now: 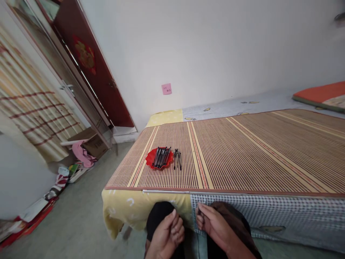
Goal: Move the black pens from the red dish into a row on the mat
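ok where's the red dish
In the head view, the red dish sits just left of centre on the striped mat, left of the loose pens.

One head-worn view, forward and down; left hand (171,232), right hand (215,225) close below; mat (242,154) ahead, wall (229,54) beyond

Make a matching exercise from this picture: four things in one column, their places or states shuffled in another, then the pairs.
1. red dish
2. loose pens
3. pink note
4. left hand

A. on the wall
B. loosely curled
C. holding a heap of pens
D. on the striped mat, beside the dish

Pairs: 1-C, 2-D, 3-A, 4-B
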A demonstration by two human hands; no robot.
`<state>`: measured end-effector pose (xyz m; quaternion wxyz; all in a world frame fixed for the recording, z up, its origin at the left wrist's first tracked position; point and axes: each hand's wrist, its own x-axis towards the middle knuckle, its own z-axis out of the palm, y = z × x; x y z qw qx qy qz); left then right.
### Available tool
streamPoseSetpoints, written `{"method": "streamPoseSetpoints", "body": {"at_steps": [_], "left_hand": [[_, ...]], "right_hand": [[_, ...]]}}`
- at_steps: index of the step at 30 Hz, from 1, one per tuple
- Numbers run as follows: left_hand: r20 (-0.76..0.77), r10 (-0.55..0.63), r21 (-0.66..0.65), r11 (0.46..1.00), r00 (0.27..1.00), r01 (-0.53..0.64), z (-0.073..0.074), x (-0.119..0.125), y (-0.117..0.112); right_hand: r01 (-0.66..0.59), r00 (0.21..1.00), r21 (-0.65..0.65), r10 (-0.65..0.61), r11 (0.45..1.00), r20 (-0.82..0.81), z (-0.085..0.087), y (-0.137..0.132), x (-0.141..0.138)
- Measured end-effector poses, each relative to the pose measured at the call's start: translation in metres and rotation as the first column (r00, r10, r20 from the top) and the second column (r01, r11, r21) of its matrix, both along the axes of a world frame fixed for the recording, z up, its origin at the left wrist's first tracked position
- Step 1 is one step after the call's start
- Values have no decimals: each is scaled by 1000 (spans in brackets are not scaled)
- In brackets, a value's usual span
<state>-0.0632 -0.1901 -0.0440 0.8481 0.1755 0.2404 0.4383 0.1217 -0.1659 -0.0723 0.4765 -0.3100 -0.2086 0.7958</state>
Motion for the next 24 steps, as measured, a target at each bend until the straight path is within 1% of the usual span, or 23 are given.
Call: {"method": "streamPoseSetpoints", "body": {"at_steps": [3, 6, 8, 10, 12, 14, 16, 17, 19, 20, 21, 22, 24], "left_hand": [[-202, -12, 59, 998, 979, 24, -9, 11, -1], [-289, 1, 81, 996, 957, 23, -10, 16, -1], [-321, 12, 53, 999, 947, 5, -6, 17, -1], [-338, 18, 5, 1000, 941, -18, 5, 19, 2], [-330, 45, -32, 998, 943, -59, 26, 24, 10], [-300, 109, -17, 993, 948, -119, 55, 34, 27], [-234, 128, 94, 990, 964, -109, 88, 48, 51], [-196, 154, 152, 980, 968, -125, 104, 56, 64], [-132, 187, 218, 964, 973, -156, 131, 72, 91], [-110, 182, 226, 962, 977, -154, 143, 80, 102], [-71, 206, 229, 956, 976, -185, 152, 86, 113], [-25, 247, 232, 944, 969, -235, 159, 92, 121], [59, 364, 224, 903, 929, -368, 166, 100, 129]], "right_hand": [[-15, 999, 25, 13, 1000, 50, -1, 1, -4], [-12, 998, 28, 10, 1000, 70, 0, 1, -3], [-14, 997, 33, 11, 999, 74, 0, 0, -3], [-29, 997, 43, 26, 999, 72, -1, -2, -4], [-50, 997, 63, 46, 997, 69, -5, -2, -7], [-79, 992, 84, 70, 993, 103, -11, 0, -12], [-109, 981, 86, 93, 990, 170, -17, 4, -15], [-119, 975, 79, 102, 990, 200, -20, 6, -15], [-127, 967, 68, 108, 990, 230, -23, 7, -14], [-140, 964, 66, 120, 988, 239, -22, 6, -13], [-149, 960, 67, 128, 987, 248, -20, 5, -11], [-156, 956, 74, 132, 985, 260, -17, 3, -8], [-164, 950, 93, 132, 982, 282, -6, 1, -3]]}}
